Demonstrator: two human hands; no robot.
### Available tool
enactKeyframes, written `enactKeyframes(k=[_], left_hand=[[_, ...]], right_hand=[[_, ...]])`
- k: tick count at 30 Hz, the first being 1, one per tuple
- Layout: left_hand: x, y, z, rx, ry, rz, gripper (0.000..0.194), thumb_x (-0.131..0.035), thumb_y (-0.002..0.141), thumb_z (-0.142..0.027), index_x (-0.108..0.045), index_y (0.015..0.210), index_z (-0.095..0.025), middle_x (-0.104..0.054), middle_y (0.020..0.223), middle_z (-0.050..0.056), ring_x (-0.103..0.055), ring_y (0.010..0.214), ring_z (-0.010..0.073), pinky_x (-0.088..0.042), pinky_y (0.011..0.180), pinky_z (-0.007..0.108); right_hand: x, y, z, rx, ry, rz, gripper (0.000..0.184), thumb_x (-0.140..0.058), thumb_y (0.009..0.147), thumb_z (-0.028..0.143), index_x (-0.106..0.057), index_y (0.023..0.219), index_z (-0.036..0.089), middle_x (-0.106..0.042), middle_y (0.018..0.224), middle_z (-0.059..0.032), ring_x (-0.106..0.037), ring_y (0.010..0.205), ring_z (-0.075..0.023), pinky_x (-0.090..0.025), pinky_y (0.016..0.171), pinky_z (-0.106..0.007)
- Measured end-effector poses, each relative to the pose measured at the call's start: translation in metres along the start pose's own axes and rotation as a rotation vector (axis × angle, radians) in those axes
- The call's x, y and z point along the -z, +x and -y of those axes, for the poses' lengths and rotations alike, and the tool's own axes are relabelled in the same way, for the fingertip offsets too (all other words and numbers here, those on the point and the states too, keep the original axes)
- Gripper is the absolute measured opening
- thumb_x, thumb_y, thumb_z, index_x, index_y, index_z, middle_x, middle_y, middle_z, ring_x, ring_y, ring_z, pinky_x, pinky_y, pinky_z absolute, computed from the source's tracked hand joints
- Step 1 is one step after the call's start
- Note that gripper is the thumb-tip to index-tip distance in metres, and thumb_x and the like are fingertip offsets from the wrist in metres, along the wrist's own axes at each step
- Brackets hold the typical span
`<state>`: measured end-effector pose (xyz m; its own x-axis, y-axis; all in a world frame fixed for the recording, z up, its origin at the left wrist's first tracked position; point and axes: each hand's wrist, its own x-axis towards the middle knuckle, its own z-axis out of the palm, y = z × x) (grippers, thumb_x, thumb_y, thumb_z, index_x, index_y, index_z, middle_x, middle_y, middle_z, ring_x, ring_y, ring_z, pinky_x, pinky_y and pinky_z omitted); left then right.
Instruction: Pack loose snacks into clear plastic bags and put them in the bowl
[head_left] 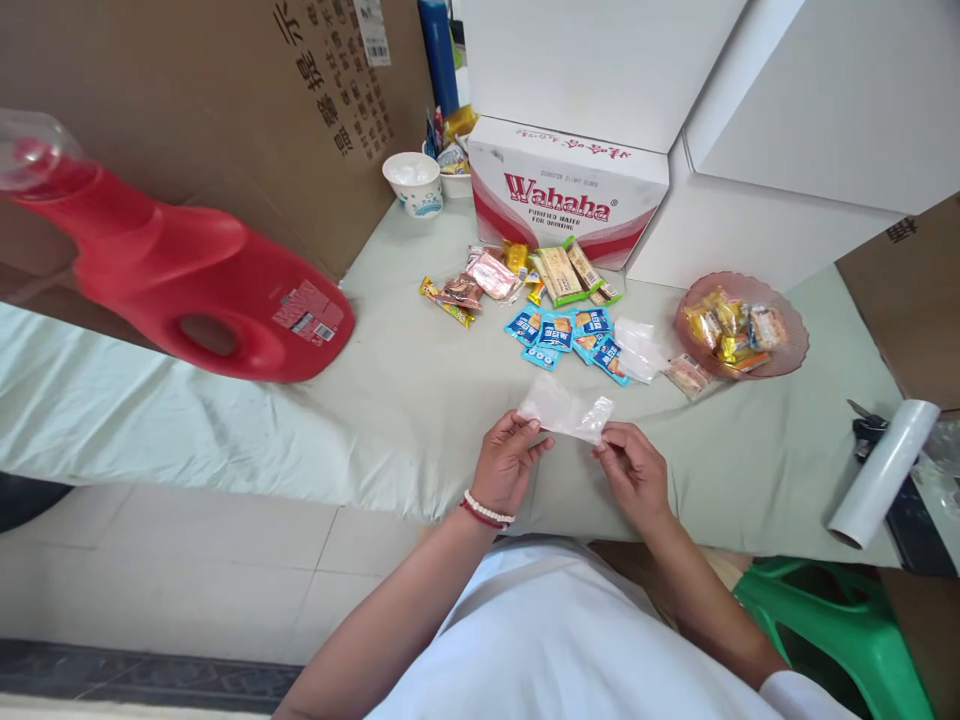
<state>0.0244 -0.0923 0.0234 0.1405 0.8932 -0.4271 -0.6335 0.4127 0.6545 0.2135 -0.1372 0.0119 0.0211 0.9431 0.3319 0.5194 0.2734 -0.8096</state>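
Between my two hands a small clear plastic bag (564, 411) is stretched out above the cloth. My left hand (510, 460), with a beaded bracelet at the wrist, pinches its left end. My right hand (636, 472) pinches its lower right corner. Just beyond the bag lie several blue snack packets (556, 332), with more clear plastic bags (637, 350) to their right. Behind them are green-edged wafer packs (559, 276) and a group of small wrapped snacks (491, 272). A single wrapped snack (688, 376) rests beside the pink bowl (796, 335), which holds several wrapped snacks.
A big red jug (187, 270) is at the left. Paper cups (414, 182) and a Wahaha carton (570, 190) stand at the back, below white boxes (585, 60). On the right lie a roll of clear film (885, 474) and scissors (868, 425). A green stool (840, 610) is below.
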Motion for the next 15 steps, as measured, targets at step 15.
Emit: enactKeyframes(k=[15], left_hand=[[0.005,-0.003,0.005,-0.186,0.301,0.088,0.032,-0.081,0.077,-0.047,-0.068,0.086,-0.020,-0.068,0.088,-0.001,-0.065,0.088,0.0147,-0.059,0.088,0.035]], right_hand=[[0.008,0.026,0.017,-0.002,-0.114,0.101,0.015,-0.067,0.092,0.037,-0.075,0.100,0.027,-0.069,0.099,-0.0067,-0.061,0.089,-0.0224,-0.052,0.082,-0.038]])
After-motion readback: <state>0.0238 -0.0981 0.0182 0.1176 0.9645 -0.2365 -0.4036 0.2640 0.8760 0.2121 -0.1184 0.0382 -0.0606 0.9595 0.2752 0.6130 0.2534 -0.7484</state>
